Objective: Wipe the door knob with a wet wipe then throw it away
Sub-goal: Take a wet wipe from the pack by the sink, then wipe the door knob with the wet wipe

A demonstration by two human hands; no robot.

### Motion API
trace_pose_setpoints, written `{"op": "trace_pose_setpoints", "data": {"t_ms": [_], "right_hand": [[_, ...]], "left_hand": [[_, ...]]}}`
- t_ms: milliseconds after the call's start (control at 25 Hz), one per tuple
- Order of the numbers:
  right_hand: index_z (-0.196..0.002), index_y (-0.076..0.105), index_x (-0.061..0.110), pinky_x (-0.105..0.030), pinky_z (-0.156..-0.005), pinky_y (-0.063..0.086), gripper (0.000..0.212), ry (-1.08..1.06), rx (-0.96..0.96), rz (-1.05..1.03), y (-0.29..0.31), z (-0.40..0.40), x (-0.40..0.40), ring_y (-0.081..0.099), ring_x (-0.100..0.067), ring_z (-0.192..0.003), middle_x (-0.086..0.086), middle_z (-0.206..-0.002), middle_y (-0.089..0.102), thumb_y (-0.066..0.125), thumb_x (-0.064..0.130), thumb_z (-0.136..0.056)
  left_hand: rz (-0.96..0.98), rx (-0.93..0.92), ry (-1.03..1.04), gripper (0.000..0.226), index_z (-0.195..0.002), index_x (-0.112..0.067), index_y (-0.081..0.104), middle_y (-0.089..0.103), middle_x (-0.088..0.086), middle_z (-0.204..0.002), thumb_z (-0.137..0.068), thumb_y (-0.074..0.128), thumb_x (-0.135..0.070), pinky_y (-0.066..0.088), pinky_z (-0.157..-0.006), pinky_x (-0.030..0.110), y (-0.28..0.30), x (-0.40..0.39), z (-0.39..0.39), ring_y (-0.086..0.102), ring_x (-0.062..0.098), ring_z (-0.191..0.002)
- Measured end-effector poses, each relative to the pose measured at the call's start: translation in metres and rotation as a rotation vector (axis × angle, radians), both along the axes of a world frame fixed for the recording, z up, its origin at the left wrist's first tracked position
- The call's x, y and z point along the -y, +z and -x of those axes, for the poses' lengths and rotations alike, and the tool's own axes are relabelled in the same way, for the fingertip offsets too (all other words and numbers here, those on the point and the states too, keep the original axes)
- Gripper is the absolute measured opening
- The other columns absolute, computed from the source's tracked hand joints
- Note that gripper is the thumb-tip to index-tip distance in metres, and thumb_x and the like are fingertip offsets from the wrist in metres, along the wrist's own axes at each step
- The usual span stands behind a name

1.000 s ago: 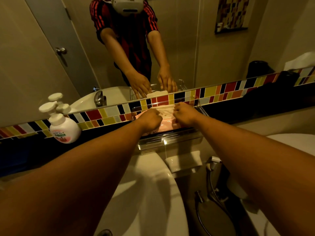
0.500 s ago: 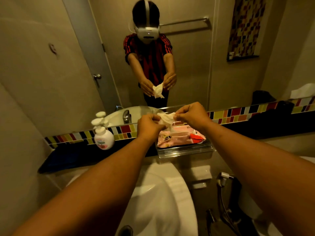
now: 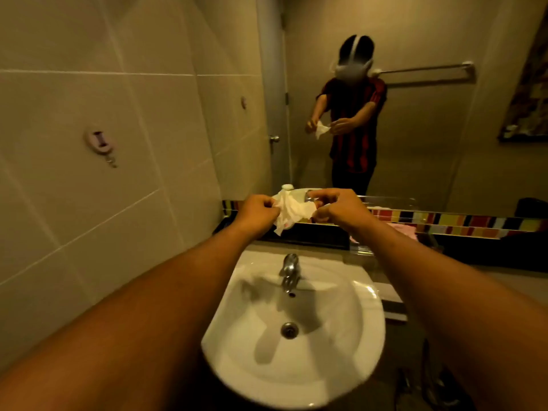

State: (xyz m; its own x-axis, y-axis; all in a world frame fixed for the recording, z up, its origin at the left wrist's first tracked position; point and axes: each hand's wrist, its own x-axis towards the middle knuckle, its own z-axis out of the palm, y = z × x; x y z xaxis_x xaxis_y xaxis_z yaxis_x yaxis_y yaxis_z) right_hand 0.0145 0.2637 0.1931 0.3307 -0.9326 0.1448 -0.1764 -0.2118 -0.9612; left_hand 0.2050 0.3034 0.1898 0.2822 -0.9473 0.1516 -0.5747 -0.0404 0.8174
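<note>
My left hand (image 3: 257, 213) pinches one edge of the wet wipe (image 3: 292, 211), fingers curled tight on it, so the sheet hangs free above the sink (image 3: 296, 372) and any drips land in the basin. The wipe is stretched between both hands, crumpled in the middle, because I'm pulling it open to get a flat face for wiping. My right hand (image 3: 338, 209) grips the other edge between thumb and fingertips. The door knob (image 3: 274, 139) shows only in the mirror, so I judge the door is behind me.
</note>
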Motion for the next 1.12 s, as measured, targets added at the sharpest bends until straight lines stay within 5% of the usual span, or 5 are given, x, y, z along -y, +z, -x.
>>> {"op": "trace_pose_setpoints", "data": {"t_ms": [120, 440, 680, 960, 1120], "right_hand": [[-0.129, 0.059, 0.016, -0.038, -0.077, 0.059, 0.062, 0.215, -0.118, -0.006, 0.001, -0.061, -0.062, 0.064, -0.02, -0.087, -0.005, -0.101, 0.064, 0.067, -0.01, -0.073], [-0.105, 0.072, 0.005, -0.026, -0.06, 0.057, 0.023, 0.409, -0.166, 0.07, 0.019, -0.201, -0.184, 0.064, -0.018, -0.08, -0.009, -0.095, 0.069, 0.063, 0.021, -0.09], [-0.114, 0.066, 0.014, -0.044, -0.094, 0.048, 0.03, 0.742, -0.167, -0.145, 0.02, -0.266, -0.248, 0.058, -0.024, -0.109, -0.006, -0.117, 0.064, 0.053, 0.03, -0.091], [-0.098, 0.072, 0.003, -0.036, -0.072, 0.05, 0.017, 0.772, -0.27, 0.109, 0.009, -0.313, -0.298, 0.061, -0.023, -0.083, -0.022, -0.104, 0.07, 0.07, 0.011, -0.083], [-0.118, 0.06, 0.015, -0.036, -0.073, 0.055, 0.04, 0.852, -0.274, 0.1, 0.001, -0.327, -0.312, 0.065, -0.026, -0.094, -0.008, -0.109, 0.064, 0.073, 0.015, -0.081]], "left_hand": [[-0.011, 0.047, 0.077, 0.014, -0.087, -0.011, 0.075, 0.067, 0.004, -0.077, -0.087, 0.06, -0.013, 0.052, -0.07, 0.031, 0.024, -0.084, -0.049, 0.062, 0.018, -0.074], [-0.095, 0.232, 0.327, 0.021, -0.098, -0.004, 0.074, 0.066, 0.009, -0.082, -0.091, 0.061, -0.02, 0.047, -0.059, 0.025, 0.064, -0.268, -0.154, 0.058, 0.016, -0.065], [-0.099, 0.163, 0.481, 0.027, -0.094, -0.006, 0.072, 0.067, 0.008, -0.074, -0.093, 0.06, -0.03, 0.05, -0.044, 0.02, 0.073, -0.354, -0.194, 0.063, 0.017, -0.057], [-0.158, 0.131, 0.577, 0.03, -0.111, -0.004, 0.063, 0.061, 0.011, -0.088, -0.1, 0.046, -0.026, 0.048, -0.041, 0.021, 0.064, -0.407, -0.214, 0.06, 0.02, -0.064], [-0.217, 0.103, 0.581, 0.031, -0.117, -0.009, 0.062, 0.062, 0.008, -0.097, -0.1, 0.044, -0.028, 0.051, -0.055, 0.025, 0.058, -0.424, -0.22, 0.061, 0.02, -0.078]]}}
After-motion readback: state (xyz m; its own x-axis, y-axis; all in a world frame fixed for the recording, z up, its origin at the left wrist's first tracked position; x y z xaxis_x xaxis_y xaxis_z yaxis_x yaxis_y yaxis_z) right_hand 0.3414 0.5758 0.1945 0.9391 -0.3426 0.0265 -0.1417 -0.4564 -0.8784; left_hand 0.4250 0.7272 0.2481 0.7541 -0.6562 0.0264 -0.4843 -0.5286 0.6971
